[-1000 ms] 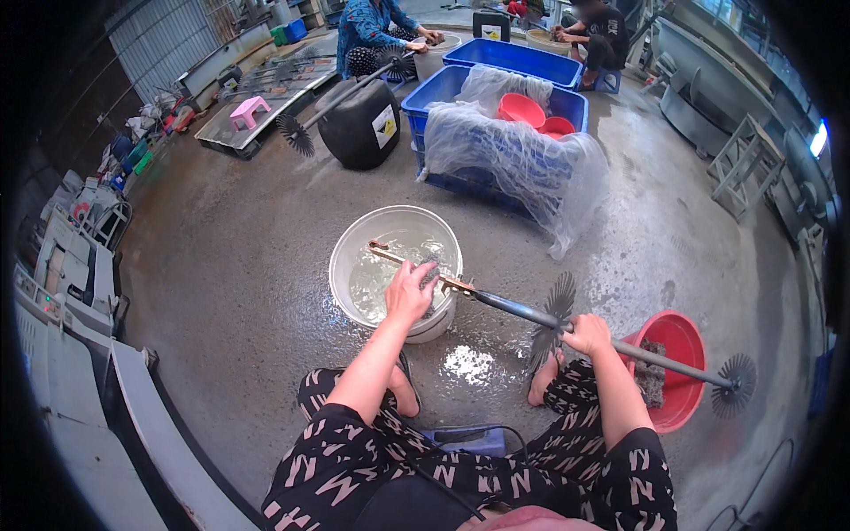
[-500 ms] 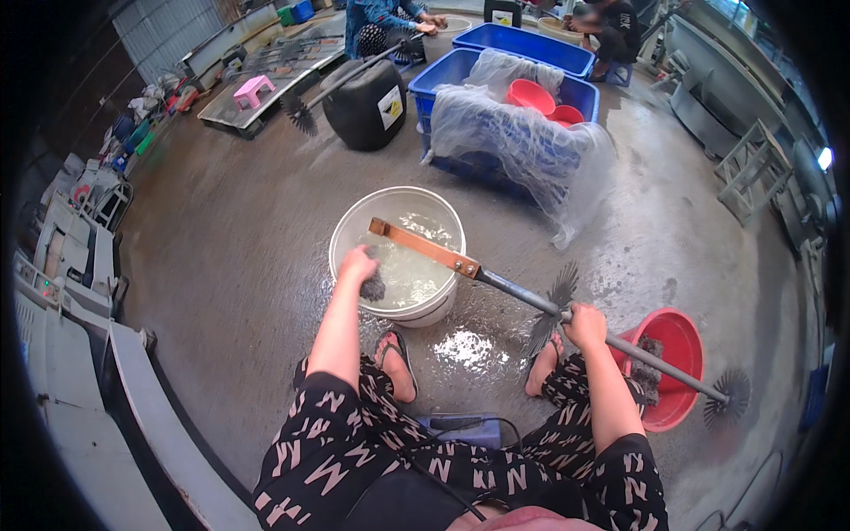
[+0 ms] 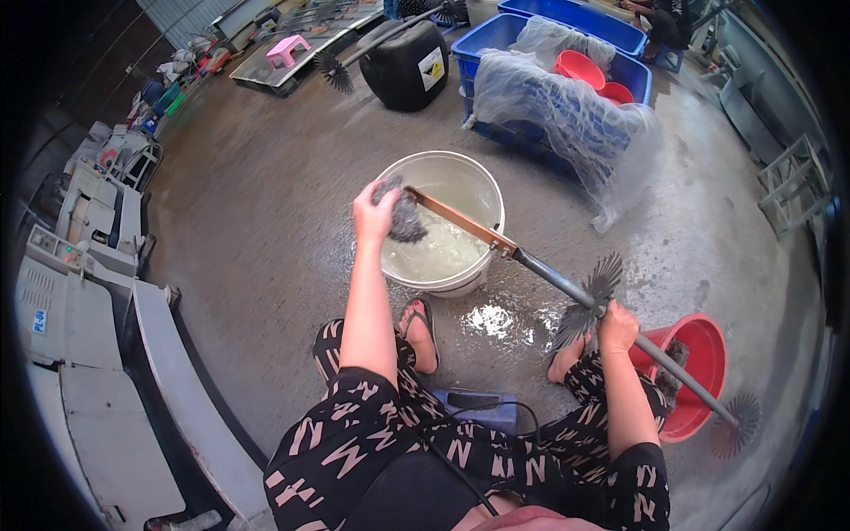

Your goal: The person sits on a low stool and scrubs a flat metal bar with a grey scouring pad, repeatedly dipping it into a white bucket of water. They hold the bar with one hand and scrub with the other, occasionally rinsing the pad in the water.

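My left hand (image 3: 374,214) is closed on a dark grey, fuzzy clump (image 3: 409,219), held over the left side of a white bucket (image 3: 434,285). Cloudy liquid fills much of that bucket. My right hand (image 3: 617,326) grips a grey metal rod (image 3: 666,361), its fingers wrapped round the shaft. A flat copper-coloured bar (image 3: 456,219) is bolted to the rod's far end and reaches across the bucket, its tip beside the clump. On the rod sit round clusters of thin dark pieces, one (image 3: 600,281) by my right hand and another (image 3: 742,427) at the near end.
A red bucket (image 3: 712,354) holding more grey material (image 3: 675,358) lies tilted at my right. Ahead stand blue tubs (image 3: 496,71) draped with netting (image 3: 567,119) and a black jerrycan (image 3: 403,75) with a similar rod on it. Grey machinery (image 3: 115,389) lines the left.
My left hand has lifted from low at the bucket's left side to the tip of the copper-coloured bar, raising the clump. My right hand still grips the rod. The view has shifted.
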`<state>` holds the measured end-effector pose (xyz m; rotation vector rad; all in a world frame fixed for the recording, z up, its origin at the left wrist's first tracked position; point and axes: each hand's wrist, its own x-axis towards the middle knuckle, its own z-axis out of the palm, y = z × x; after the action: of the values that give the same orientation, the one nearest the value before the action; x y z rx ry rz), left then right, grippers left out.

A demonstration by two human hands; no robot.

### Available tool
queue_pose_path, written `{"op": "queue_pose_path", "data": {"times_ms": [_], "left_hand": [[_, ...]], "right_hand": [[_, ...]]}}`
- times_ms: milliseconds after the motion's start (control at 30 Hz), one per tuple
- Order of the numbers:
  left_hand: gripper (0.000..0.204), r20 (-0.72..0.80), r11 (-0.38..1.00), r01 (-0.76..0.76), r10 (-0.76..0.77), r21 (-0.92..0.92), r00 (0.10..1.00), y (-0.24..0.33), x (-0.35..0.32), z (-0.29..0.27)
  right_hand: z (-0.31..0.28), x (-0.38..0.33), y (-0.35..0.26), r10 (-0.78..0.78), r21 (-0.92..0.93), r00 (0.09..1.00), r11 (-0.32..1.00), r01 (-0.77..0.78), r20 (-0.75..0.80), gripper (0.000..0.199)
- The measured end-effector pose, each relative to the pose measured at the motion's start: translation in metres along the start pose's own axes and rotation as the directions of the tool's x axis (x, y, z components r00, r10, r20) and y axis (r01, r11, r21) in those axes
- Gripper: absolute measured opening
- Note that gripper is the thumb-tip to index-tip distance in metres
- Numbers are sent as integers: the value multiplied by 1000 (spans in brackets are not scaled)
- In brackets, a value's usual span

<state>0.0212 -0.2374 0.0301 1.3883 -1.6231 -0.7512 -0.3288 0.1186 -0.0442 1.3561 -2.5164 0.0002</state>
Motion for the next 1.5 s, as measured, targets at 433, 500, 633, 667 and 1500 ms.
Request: {"op": "queue_pose_path", "data": {"times_ms": [433, 500, 633, 667, 1500], "left_hand": [[33, 122, 862, -136, 87, 488, 989, 49, -51, 50], [32, 273, 886, -280, 184, 369, 944, 44, -78, 66], [32, 533, 833, -518, 353, 195, 769, 73, -104, 73], [32, 555, 798, -576, 404, 175, 728, 75, -101, 67], [42, 442, 932, 76, 95, -355, 892, 17, -69, 56]], "right_hand": [[8, 0, -2, 21, 46, 999, 999, -19, -43, 3], [6, 2, -3, 20, 39, 1000, 999, -20, -17, 5], [-7, 10, 4, 26, 62, 986, 997, -37, 162, 5], [-14, 11, 0, 5, 96, 980, 995, -25, 197, 7], [-58, 52, 9, 32, 208, 714, 947, -246, 699, 41]]}}
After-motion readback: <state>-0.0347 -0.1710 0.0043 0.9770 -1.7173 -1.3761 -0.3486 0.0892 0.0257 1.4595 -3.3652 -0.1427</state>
